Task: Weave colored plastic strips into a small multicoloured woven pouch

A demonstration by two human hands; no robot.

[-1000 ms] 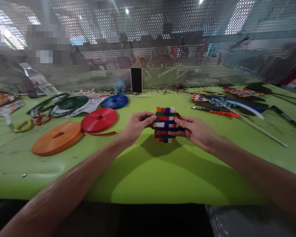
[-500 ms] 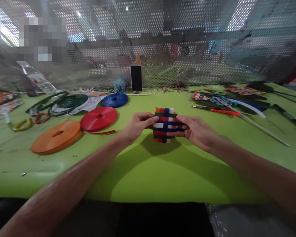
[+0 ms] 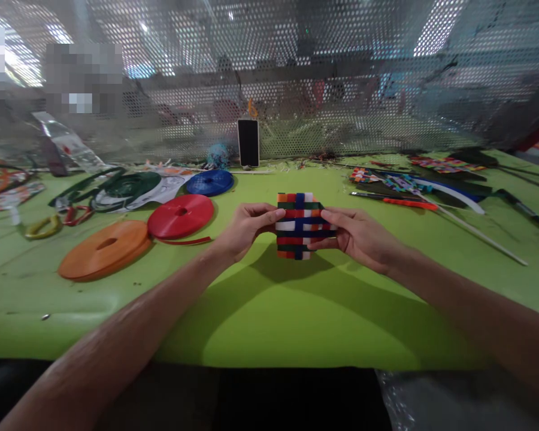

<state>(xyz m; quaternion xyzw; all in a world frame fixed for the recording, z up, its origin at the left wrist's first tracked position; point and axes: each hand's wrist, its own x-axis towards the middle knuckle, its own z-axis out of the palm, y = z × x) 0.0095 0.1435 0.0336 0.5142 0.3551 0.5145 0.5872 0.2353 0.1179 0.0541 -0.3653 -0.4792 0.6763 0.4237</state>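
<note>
Table: one green top (image 3: pixel 296 317), spanning the whole width, with one mesh screen (image 3: pixel 287 90) standing along its back edge.
Bottle: one, clear, tilted, at the far left against the mesh (image 3: pixel 74 143).
Small loops: two, one yellow (image 3: pixel 40 236) and, to its right, one red (image 3: pixel 77 223).
Flat rolls: four in all; a green roll (image 3: pixel 137 184) beside one sheet of white paper (image 3: pixel 173 187), an orange roll (image 3: pixel 121 257) nearest the front, a red roll (image 3: pixel 194 218) just beside it, and a blue roll (image 3: pixel 209 187) behind the red.
Red strip: one short length just in front of the red roll (image 3: pixel 186 242).
Fluffy tangle: one, light blue, at the back (image 3: pixel 218 155).
Dark panel: one, pale-edged, upright by the mesh (image 3: pixel 248 142).
Left hand: thumb and fingers pinched on the woven piece's left edge (image 3: pixel 249 230).
Woven piece: one, held between both hands above the table's middle (image 3: pixel 299 224); four upright strips show along its top, orange, red, blue and white.
Right hand: thumb and a finger gripping the woven piece's right side (image 3: pixel 363 236), where dark strip ends stick out.
Orange handle: one, lying right of the hands (image 3: pixel 408 205).
Small woven patches: three visible, the leftmost red, orange and white (image 3: pixel 363 175).
White strip: one, curved (image 3: pixel 453 194).
Pale stick: one, slanting toward the front (image 3: pixel 485 236).
</note>
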